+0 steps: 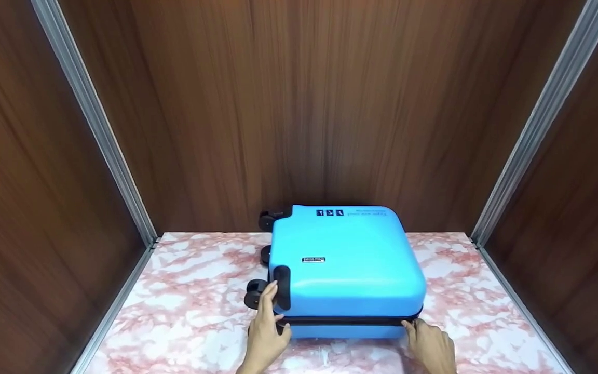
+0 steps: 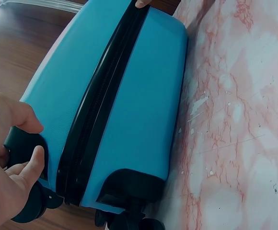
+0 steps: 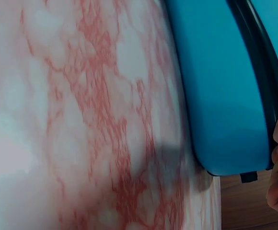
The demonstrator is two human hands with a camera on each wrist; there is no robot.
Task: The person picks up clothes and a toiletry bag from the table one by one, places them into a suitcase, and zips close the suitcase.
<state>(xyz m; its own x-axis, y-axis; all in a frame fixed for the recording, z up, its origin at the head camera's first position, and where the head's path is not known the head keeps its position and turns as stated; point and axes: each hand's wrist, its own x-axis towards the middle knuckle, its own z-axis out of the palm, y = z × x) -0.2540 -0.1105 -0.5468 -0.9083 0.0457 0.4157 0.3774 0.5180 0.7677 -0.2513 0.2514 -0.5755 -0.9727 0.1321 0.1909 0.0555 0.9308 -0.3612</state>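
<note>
A bright blue hard-shell suitcase (image 1: pixel 345 270) lies flat, its wheels (image 1: pixel 255 293) toward the left. Along its near side runs a black zipper band (image 2: pixel 98 108). My left hand (image 1: pixel 267 332) rests at the near left corner, fingers extended over the black corner guard (image 1: pixel 282 288); the left wrist view shows thumb and fingers about that guard. At the near right corner, my right hand (image 1: pixel 430 344) has its fingers curled against the zipper band and pinches there. Whether a zipper pull is between those fingers is hidden.
The suitcase lies on a pink-and-white marbled tabletop (image 1: pixel 190 311). Brown wood-grain panels (image 1: pixel 299 104) rise behind and at both sides, with metal strips (image 1: pixel 96 114) at the corners. A small black tab (image 3: pixel 249 177) juts from the suitcase's right end.
</note>
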